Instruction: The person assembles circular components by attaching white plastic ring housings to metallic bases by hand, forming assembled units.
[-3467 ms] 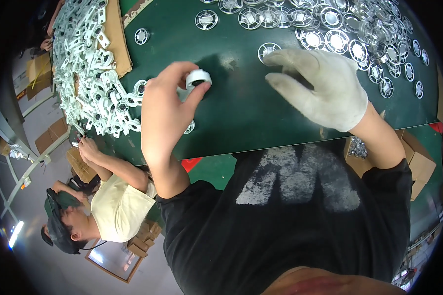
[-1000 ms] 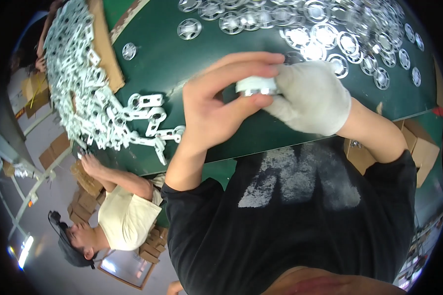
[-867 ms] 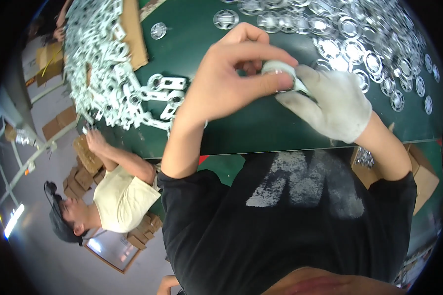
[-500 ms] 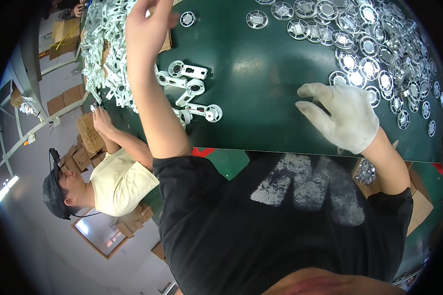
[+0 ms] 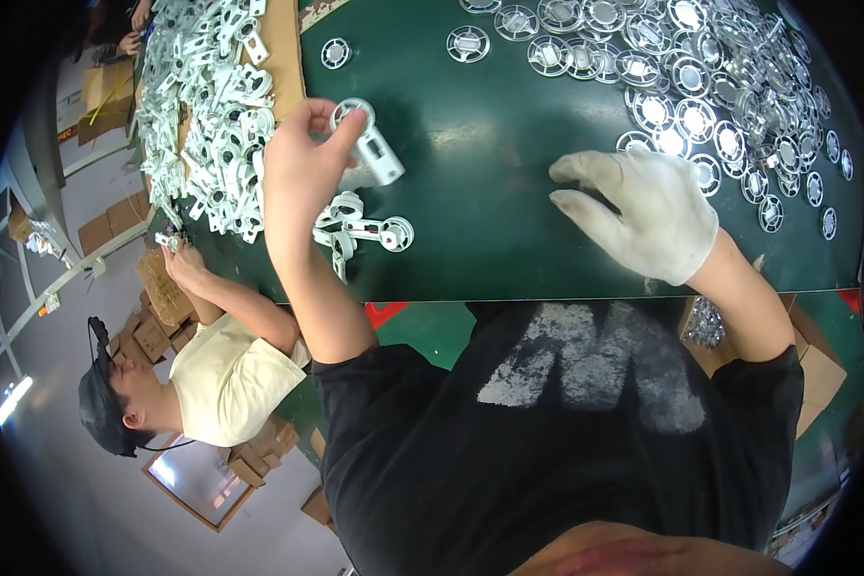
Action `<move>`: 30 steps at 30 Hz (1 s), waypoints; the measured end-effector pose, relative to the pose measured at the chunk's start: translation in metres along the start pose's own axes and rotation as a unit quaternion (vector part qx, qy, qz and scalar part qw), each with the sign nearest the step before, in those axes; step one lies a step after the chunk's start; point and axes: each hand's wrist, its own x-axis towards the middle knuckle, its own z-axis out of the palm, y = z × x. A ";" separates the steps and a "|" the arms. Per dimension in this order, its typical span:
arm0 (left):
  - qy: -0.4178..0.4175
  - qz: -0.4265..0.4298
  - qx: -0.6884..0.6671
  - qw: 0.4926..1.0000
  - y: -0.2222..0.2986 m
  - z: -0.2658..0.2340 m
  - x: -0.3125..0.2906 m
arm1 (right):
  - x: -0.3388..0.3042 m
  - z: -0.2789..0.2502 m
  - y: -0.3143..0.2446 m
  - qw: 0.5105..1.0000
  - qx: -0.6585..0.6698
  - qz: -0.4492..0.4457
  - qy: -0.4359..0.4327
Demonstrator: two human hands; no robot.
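Bare of any glove, my left hand (image 5: 302,158) pinches a pale plastic part (image 5: 380,156) by its ring end. The part's flat arm, with a rectangular slot, points toward the lower right. Just below lie several similar pale ring-and-arm pieces (image 5: 353,230), partly behind my wrist. In a white glove, my right hand (image 5: 638,211) hovers by the near side of the table, thumb and fingers apart with nothing between them. Beyond it spreads a heap of clear round spoked discs (image 5: 691,77), the closest ones near the glove's back.
A large pile of pale plastic parts (image 5: 221,125) covers the table's left side beside a cardboard sheet (image 5: 286,58). Single discs (image 5: 468,44) lie on the green tabletop (image 5: 480,182). At the left, another person (image 5: 230,374) handles a small part. An open carton (image 5: 706,326) stands below the table edge.
My left hand has come back from the far side toward me and now shows a pale plastic part in its fingers. My right hand stays in nearly the same pose.
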 end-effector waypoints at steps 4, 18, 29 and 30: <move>-0.089 0.096 -0.260 0.957 0.058 0.046 -0.030 | 0.006 0.000 -0.005 0.996 0.077 0.019 0.048; 0.122 0.315 0.163 0.927 0.049 0.099 0.021 | 0.010 -0.022 -0.009 0.967 0.001 0.254 -0.018; -0.007 0.376 -0.124 0.918 0.064 0.086 -0.002 | 0.010 -0.029 0.000 0.965 0.088 0.241 -0.052; -0.038 0.368 -0.223 0.902 0.065 0.088 -0.008 | 0.011 -0.030 0.001 0.964 0.087 0.246 -0.051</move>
